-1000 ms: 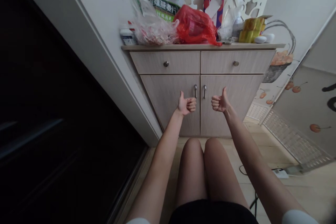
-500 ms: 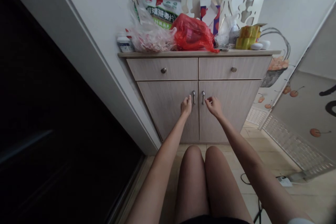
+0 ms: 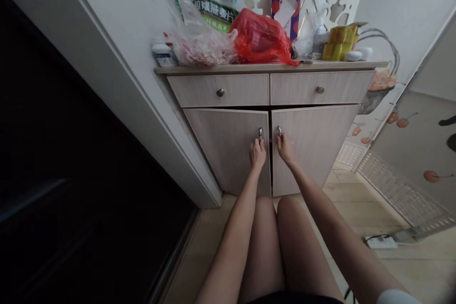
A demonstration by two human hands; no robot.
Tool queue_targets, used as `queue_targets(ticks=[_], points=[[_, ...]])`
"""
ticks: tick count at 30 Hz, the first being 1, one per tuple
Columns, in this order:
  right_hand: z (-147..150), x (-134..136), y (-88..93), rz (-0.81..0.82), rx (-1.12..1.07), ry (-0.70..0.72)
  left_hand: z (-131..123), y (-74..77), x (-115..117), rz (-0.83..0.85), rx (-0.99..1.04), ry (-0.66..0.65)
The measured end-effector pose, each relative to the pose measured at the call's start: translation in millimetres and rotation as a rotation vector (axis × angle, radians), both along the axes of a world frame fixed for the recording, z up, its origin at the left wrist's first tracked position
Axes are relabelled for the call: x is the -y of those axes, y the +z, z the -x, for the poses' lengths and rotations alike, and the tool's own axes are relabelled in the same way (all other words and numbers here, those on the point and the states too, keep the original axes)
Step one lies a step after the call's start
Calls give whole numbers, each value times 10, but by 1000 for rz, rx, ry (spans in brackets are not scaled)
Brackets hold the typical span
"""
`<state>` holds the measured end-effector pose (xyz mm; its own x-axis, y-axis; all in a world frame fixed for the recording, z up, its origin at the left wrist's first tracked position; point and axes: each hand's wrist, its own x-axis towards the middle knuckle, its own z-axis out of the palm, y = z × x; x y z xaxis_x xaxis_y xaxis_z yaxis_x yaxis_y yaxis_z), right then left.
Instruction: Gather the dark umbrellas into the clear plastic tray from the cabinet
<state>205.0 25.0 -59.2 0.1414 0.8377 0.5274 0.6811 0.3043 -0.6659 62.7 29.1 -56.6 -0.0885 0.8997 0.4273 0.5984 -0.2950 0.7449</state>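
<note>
A light wooden cabinet [image 3: 228, 166] with two drawers and two lower doors stands before me. My left hand [image 3: 257, 153] is closed on the left door's metal handle [image 3: 260, 132]. My right hand [image 3: 285, 147] is closed on the right door's metal handle [image 3: 279, 130]. Both doors stand slightly ajar, with a dark gap along their top edge and between them. My bare knees show below my arms.
The cabinet top holds a red plastic bag [image 3: 261, 38], a clear bag [image 3: 201, 45], a green-and-white food packet [image 3: 213, 4] and yellow packs [image 3: 338, 42]. A dark doorway is at left. A white power strip [image 3: 379, 241] with cable lies on the floor at right.
Both hands dropped their thumbs-up, reached forward and closed on the door handles. The two lower doors have come slightly away from the cabinet.
</note>
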Motion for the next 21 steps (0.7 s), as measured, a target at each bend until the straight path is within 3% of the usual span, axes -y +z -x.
queue_targets(ticks=[4,11,16,21], points=[[-110,573,-49,-23,-37,-20,263,-84,360,-104,-84,33],[-419,1477,-48,-85,-81,-31,911,-217,984,-183,13,95],[-702,1947,-67,-113,-79,-72,1324,-249,1329,-183,62,199],[-954,2266,-79,-107,-74,-74,1710,-244,1518,-215,53,360]])
